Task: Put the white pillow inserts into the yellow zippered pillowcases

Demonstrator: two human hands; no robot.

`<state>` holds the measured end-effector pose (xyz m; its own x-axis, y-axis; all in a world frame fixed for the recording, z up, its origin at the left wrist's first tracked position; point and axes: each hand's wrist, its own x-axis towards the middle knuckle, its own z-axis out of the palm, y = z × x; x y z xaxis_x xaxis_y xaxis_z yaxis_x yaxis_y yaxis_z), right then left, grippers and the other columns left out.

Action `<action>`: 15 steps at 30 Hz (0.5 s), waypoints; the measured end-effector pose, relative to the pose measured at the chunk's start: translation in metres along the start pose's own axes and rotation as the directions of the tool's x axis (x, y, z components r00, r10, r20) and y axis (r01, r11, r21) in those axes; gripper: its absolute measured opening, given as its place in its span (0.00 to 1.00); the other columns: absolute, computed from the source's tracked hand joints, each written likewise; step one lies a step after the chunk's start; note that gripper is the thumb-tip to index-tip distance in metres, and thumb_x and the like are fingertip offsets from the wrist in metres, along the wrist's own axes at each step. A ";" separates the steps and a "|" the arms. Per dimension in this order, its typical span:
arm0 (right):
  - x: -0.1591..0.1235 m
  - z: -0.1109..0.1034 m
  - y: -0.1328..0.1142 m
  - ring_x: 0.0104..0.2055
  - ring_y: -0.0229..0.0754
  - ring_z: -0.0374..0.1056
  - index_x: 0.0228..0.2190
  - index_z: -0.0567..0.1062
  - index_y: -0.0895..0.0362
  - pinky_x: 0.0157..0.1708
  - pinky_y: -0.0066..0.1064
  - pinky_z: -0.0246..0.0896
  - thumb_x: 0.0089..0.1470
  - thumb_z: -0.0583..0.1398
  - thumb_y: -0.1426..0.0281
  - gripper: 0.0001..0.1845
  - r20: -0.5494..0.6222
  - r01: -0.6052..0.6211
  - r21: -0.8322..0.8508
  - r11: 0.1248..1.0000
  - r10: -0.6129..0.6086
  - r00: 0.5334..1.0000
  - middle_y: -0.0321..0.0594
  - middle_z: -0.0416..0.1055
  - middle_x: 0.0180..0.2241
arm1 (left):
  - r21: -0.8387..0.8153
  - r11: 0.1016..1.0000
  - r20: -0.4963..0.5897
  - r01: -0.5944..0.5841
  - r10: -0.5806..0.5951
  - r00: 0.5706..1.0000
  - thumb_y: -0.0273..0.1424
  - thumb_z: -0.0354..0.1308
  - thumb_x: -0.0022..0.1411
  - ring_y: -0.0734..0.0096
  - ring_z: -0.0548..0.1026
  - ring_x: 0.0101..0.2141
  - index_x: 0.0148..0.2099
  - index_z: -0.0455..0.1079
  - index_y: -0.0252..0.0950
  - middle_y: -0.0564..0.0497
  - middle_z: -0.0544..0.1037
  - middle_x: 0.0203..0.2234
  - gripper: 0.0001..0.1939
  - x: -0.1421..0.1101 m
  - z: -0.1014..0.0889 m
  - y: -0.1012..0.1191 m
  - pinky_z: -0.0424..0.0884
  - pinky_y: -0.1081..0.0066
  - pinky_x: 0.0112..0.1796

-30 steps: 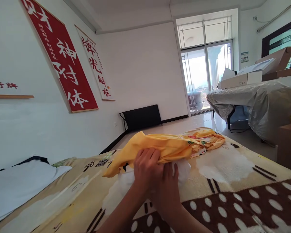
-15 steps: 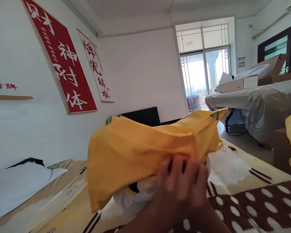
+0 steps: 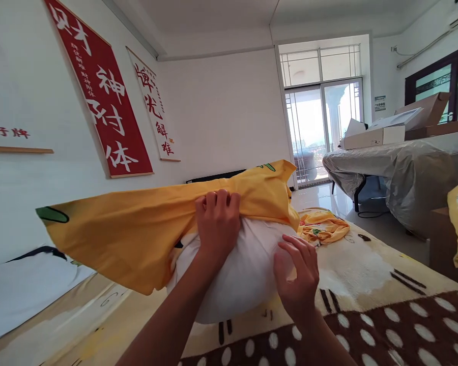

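A white pillow [image 3: 240, 274] stands on the patterned blanket [image 3: 370, 284], partly inside a yellow pillowcase [image 3: 137, 234]. My left hand [image 3: 217, 223] is closed on the pillowcase's edge at the top of the pillow. My right hand [image 3: 297, 274] presses on the pillow's bare white side with its fingers curled against it. The yellow case hangs loose to the left, off the blanket.
Another crumpled yellow cloth [image 3: 322, 226] lies behind the pillow. A white pillow [image 3: 23, 290] rests at the left edge. A plastic-covered table [image 3: 400, 168] with cardboard boxes [image 3: 404, 127] stands at the right. Red and white banners [image 3: 99, 96] hang on the left wall.
The pillow has been lifted upright and the yellow case pulled over its top. My hands have moved apart: the left to the case's edge, the right to the pillow's side.
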<state>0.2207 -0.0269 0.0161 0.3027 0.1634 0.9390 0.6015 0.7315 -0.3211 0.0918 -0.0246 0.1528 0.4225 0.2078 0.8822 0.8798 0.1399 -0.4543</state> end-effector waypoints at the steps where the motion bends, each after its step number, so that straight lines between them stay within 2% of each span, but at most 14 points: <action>1: 0.000 0.001 0.004 0.49 0.49 0.63 0.42 0.70 0.57 0.49 0.44 0.58 0.54 0.57 0.71 0.12 -0.005 -0.052 -0.019 0.998 0.052 0.999 0.48 0.70 0.43 | 0.017 0.999 -0.019 -0.033 0.033 0.999 0.18 0.45 0.59 0.58 0.64 0.34 0.35 0.67 0.35 0.43 0.70 0.31 0.12 0.001 -0.001 -0.003 0.56 0.60 0.37; 3: -0.003 0.006 0.006 0.49 0.50 0.63 0.46 0.69 0.59 0.48 0.46 0.59 0.55 0.56 0.67 0.16 0.100 -0.096 -0.042 0.994 0.100 0.990 0.51 0.68 0.45 | 0.053 0.984 -0.052 -0.171 0.174 0.983 0.18 0.44 0.60 0.61 0.65 0.33 0.36 0.68 0.36 0.45 0.70 0.31 0.13 0.004 -0.005 -0.006 0.56 0.61 0.38; 5: -0.011 0.012 0.002 0.52 0.51 0.60 0.51 0.65 0.61 0.50 0.47 0.58 0.55 0.55 0.65 0.23 0.279 -0.062 0.003 0.998 0.059 0.959 0.53 0.64 0.50 | 0.063 0.934 -0.050 -0.351 0.354 0.934 0.19 0.44 0.62 0.63 0.65 0.32 0.37 0.68 0.36 0.47 0.70 0.30 0.12 0.006 -0.009 -0.004 0.57 0.63 0.37; 7: -0.020 0.017 -0.008 0.56 0.55 0.56 0.56 0.59 0.65 0.53 0.49 0.55 0.51 0.58 0.62 0.34 0.396 -0.018 0.070 0.997 -0.011 0.918 0.57 0.60 0.55 | 0.031 0.881 -0.029 -0.471 0.472 0.881 0.20 0.45 0.62 0.65 0.65 0.31 0.38 0.67 0.36 0.49 0.70 0.29 0.11 0.009 -0.012 0.002 0.57 0.64 0.35; 9: -0.028 0.021 -0.018 0.60 0.60 0.51 0.59 0.52 0.69 0.55 0.52 0.52 0.43 0.63 0.58 0.49 0.452 -0.008 0.093 0.996 -0.035 0.892 0.61 0.55 0.57 | -0.018 0.861 -0.001 -0.508 0.509 0.861 0.19 0.45 0.62 0.65 0.66 0.31 0.37 0.66 0.35 0.49 0.70 0.30 0.11 0.009 -0.014 0.009 0.57 0.65 0.33; 11: -0.033 0.024 -0.023 0.60 0.63 0.51 0.59 0.52 0.70 0.55 0.54 0.51 0.36 0.66 0.55 0.57 0.473 -0.035 0.074 0.997 -0.004 0.881 0.63 0.55 0.57 | -0.073 0.849 0.004 -0.524 0.525 0.851 0.20 0.45 0.63 0.66 0.66 0.31 0.38 0.66 0.35 0.49 0.71 0.31 0.10 0.006 -0.018 0.015 0.58 0.65 0.32; 13: -0.035 0.028 -0.022 0.59 0.64 0.52 0.59 0.55 0.67 0.54 0.54 0.53 0.34 0.67 0.54 0.56 0.483 -0.053 0.048 0.997 0.023 0.875 0.61 0.57 0.56 | -0.132 0.828 -0.045 -0.546 0.545 0.837 0.22 0.47 0.63 0.67 0.66 0.30 0.36 0.67 0.35 0.50 0.71 0.30 0.08 0.000 -0.025 0.022 0.58 0.66 0.31; 15: -0.034 0.031 -0.015 0.59 0.63 0.52 0.58 0.58 0.62 0.54 0.54 0.54 0.39 0.66 0.55 0.49 0.466 -0.043 0.021 0.999 0.028 0.885 0.57 0.59 0.56 | -0.192 0.805 -0.166 -0.561 0.537 0.827 0.23 0.49 0.62 0.70 0.65 0.28 0.35 0.67 0.35 0.50 0.72 0.31 0.06 -0.006 -0.036 0.029 0.59 0.67 0.30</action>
<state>0.1782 -0.0232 -0.0068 -0.0595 0.4735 0.8788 0.5723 0.7375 -0.3586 0.1232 -0.0565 0.1390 0.8578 0.0867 0.5067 0.5135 -0.1895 -0.8369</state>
